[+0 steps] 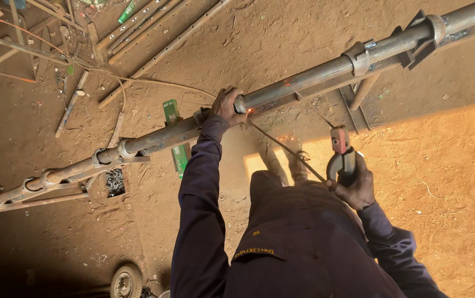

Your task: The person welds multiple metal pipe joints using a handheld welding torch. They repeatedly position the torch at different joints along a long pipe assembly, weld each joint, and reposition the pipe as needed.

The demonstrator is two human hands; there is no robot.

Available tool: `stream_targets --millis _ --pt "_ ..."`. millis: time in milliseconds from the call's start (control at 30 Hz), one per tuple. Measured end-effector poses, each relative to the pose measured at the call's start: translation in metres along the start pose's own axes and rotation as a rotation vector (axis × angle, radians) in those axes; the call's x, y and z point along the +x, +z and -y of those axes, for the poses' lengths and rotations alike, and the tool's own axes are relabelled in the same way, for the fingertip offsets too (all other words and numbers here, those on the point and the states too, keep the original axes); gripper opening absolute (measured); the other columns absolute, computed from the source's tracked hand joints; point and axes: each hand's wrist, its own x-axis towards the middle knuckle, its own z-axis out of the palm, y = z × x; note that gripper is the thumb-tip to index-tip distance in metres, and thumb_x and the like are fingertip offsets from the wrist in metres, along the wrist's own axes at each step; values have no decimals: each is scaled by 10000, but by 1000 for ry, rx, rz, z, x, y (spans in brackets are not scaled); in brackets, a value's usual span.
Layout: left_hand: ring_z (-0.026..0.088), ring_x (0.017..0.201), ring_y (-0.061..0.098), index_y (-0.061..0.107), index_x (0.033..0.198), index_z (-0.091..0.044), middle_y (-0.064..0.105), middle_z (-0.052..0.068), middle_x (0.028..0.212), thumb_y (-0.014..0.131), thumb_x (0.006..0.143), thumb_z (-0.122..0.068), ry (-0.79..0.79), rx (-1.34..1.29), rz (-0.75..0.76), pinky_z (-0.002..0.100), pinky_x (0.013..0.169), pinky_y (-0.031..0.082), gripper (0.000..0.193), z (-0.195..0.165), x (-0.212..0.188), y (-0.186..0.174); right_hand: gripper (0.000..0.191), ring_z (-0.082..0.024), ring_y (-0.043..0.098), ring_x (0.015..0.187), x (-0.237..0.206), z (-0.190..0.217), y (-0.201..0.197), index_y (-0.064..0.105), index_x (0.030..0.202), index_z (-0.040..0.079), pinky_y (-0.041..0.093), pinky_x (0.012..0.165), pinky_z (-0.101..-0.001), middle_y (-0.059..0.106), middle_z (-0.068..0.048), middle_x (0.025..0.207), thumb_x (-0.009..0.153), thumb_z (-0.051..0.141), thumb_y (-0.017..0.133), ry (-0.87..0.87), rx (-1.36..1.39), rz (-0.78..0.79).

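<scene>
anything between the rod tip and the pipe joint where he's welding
Nothing visible. The welding rod runs from the holder in the right hand straight to the pipe, its tip glowing beside the left hand, which grips the pipe there.

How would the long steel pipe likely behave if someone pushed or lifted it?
The long steel pipe looks rigid and probably heavy. Being round, it might roll, though the clamp rings and frame beneath likely check that. The left hand steadies it.

Reddish-brown dirt floor (441, 165) lies underfoot, half in shade, with a bright sunlit patch to the right. Loose metal bars (138, 25) lie scattered at the upper left beside thin cables (155, 83). A small wheel (127, 281) sits at the bottom edge.
</scene>
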Motion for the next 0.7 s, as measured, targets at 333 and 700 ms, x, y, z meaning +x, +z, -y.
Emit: stream_targets --millis 333,700 --pt "402 1080 594 595 1237 -110 643 143 1134 870 622 -285 -94 25 41 510 1020 450 696 -15 -5 -13 767 -165 664 876 -48 9 9 483 1373 15 578 764 -323 654 -77 1026 739 211 868 10 173 -89" --pt "430 1191 549 462 1410 47 530 264 1293 677 811 -125 -122 -10 -98 540 1035 432 659 -82 -106 44 732 -166 627 772 -58 62 -2 417 1420 30 548 673 -313 582 -66 979 841 202 831 20 506 -53"
